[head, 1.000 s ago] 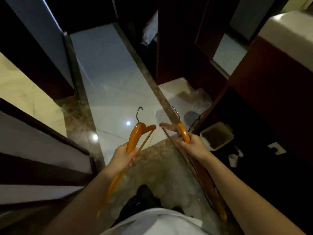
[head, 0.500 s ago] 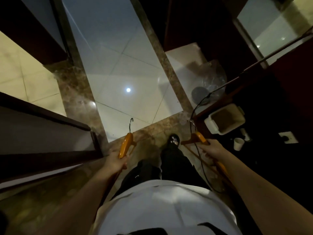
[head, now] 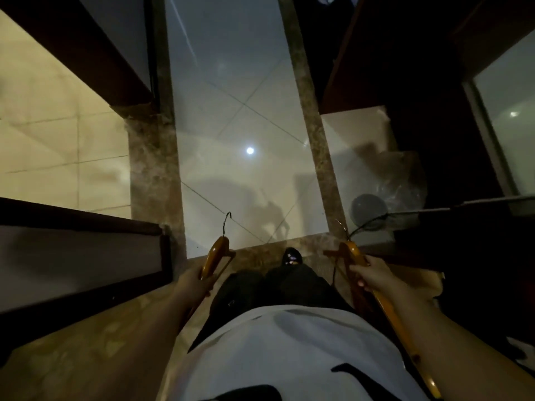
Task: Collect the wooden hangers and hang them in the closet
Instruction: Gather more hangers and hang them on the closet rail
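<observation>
My left hand grips an orange wooden hanger by its shoulder, its metal hook pointing up and forward over the tiled floor. My right hand grips a second wooden hanger near its neck; its long arm runs back along my right forearm to the frame's lower right. Both hangers hang low at my sides, beside my dark trousers and white shirt. The closet rail is not in view.
Pale glossy floor tiles with brown marble borders stretch ahead. Dark wooden panels stand at my left. At the right are dark cabinetry, a thin metal rod, a crumpled plastic bag and a round dark object.
The view has tilted further down and I have stepped forward. Both hands have dropped lower and apart to my sides, each still holding its hanger.
</observation>
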{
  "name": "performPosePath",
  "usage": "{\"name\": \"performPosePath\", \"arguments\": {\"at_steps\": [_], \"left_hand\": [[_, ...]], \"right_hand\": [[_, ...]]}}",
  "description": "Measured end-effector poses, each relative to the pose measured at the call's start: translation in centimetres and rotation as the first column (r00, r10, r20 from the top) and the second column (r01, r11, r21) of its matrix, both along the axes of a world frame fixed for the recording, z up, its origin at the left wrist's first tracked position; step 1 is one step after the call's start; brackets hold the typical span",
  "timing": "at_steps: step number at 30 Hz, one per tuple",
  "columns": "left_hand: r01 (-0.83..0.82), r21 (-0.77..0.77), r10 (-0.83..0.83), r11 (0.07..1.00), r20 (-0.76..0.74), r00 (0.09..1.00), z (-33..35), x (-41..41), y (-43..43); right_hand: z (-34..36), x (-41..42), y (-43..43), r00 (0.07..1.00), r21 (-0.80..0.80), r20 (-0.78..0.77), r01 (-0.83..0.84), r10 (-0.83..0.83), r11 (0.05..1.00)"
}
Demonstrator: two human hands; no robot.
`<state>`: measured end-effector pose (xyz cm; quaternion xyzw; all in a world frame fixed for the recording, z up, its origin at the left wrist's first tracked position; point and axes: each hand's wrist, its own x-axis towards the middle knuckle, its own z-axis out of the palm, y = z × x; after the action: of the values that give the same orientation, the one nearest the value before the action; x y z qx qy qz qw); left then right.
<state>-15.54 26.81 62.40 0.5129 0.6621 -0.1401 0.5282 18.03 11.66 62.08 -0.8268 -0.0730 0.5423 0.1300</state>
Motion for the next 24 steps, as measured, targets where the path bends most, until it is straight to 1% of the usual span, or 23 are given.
{"name": "performPosePath", "arguments": {"at_steps": [3,6,11,13,16,19,24], "left_hand": [[-0.084,0.026,0.084,0.996,0.000,0.996,0.5,1.4,2.7],[-0.177,0.050,0.177,0.983,-0.009,0.984,0.5,1.7,5.9],[-0.236,0.040,0.237,0.971,-0.048,0.970,-0.5,0.5,11.9],[-0.233,0.034,0.235,0.972,-0.049,0.971,-0.9,-0.1,14.6],[-0.218,0.030,0.219,0.976,-0.051,0.974,-1.0,-0.9,19.4],[-0.186,0.016,0.187,0.982,-0.077,0.979,-1.0,-1.6,24.5],[-0.084,0.049,0.089,0.995,-0.099,0.991,-0.7,-1.6,33.6]], "right_hand": [[0.2,1.9,6.1,0.996,0.016,-0.032,-0.080,0.080,0.997],[0.4,2.8,12.7,0.984,0.098,-0.066,-0.159,0.165,0.982],[0.3,1.9,24.4,0.943,0.193,-0.067,-0.309,0.326,0.931],[0.3,1.2,28.9,0.930,0.221,-0.049,-0.346,0.365,0.912],[0.4,0.0,34.9,0.925,0.240,-0.024,-0.364,0.380,0.900],[0.9,-0.9,39.7,0.921,0.221,-0.006,-0.378,0.389,0.899],[2.0,-0.5,45.0,0.921,0.177,0.063,-0.389,0.384,0.904]]}}
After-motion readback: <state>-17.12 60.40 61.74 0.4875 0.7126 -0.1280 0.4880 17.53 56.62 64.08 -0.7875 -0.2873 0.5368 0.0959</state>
